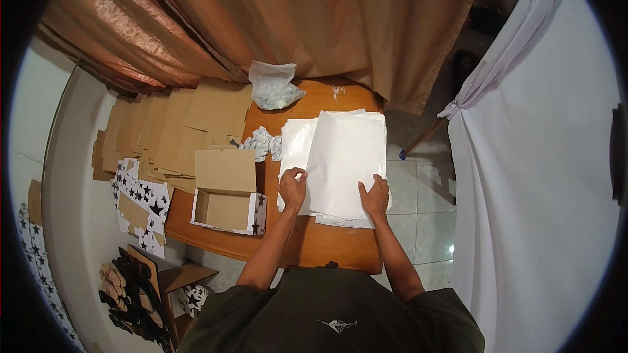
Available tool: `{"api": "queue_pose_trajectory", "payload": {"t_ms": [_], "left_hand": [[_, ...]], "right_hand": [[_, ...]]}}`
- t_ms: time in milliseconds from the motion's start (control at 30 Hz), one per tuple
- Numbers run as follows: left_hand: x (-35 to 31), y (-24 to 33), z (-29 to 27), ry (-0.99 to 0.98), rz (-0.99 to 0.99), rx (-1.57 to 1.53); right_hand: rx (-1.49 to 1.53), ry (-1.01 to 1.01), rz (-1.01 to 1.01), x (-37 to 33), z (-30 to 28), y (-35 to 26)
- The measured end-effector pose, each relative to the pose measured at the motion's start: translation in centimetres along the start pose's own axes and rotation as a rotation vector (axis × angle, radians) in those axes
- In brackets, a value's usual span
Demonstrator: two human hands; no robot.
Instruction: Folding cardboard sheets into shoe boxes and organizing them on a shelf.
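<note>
A stack of white paper sheets [347, 157] lies on the wooden table before me, its layers not quite lined up. At the left edge of the upper sheets is my left hand [292, 191], its thumb and forefinger pinched at the paper's edge. My right hand [375, 196] rests on the right side of the stack, fingers stretched forward and thumb apart. To the left stands a small cardboard box [226, 212] with its lid raised, white with black stars outside and brown inside. Crumpled grey-white paper [261, 144] lies between the box and the stack.
A clear plastic bag [275, 85] sits at the back of the wooden table [281, 248]. Flat brown cardboard pieces [170, 124] and star-printed cardboard [145, 196] are piled at the left. Shoes [127, 294] lie lower left. Brown curtains [294, 19] hang behind; white cloth [523, 189] hangs right.
</note>
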State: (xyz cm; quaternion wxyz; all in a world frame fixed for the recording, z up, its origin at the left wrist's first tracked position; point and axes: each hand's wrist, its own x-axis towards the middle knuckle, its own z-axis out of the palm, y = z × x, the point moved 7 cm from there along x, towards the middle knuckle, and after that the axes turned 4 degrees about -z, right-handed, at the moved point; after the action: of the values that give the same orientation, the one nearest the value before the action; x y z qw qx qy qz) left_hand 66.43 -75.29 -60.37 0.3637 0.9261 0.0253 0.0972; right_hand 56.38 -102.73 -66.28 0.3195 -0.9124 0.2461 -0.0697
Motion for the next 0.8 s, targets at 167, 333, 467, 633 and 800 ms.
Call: {"api": "queue_pose_trajectory", "payload": {"t_ms": [167,333,467,633,800], "left_hand": [[1.3,0.8,-2.6,-0.009,-0.01,-0.137],[2.1,3.4,-7.0,-0.088,-0.029,-0.377],[1.6,1.6,-10.1,-0.111,-0.156,-0.685],[-1.3,2.1,-15.2,0.021,-0.184,-0.851],[-3.6,-1.5,-17.7,0.222,-0.222,-0.939]], "right_hand": [[0.02,0.007,-0.027,-1.0,0.0,-0.9],[0.009,-0.083,-0.042,-1.9,0.7,-0.8],[0.098,-0.147,-0.054,-2.4,0.1,-3.4],[1.181,-0.792,0.411,-6.2,0.9,-10.6],[1.496,-0.838,0.267,-8.6,-0.6,-18.7]]}}
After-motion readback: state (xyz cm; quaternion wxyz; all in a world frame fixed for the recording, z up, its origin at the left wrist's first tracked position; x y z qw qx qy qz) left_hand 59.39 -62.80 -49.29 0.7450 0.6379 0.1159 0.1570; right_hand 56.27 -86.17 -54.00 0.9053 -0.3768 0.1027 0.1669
